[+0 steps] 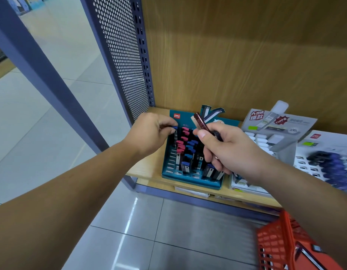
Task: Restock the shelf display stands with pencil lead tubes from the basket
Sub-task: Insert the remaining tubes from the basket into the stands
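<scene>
At the shelf's (149,173) left end, the left hand (151,133) pinches a blue-capped tube (175,127) at the stand's (190,181) back-left slot, while the right hand (229,151) beside it grips spare tubes (200,121) slanting up and back.

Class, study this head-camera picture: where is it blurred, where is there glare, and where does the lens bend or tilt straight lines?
Head view: blur smears the far-right stand and the basket; the teal stand mid-frame is sharper; a glare streak lies on the floor tiles; the wide lens tilts the shelf post outward.
</scene>
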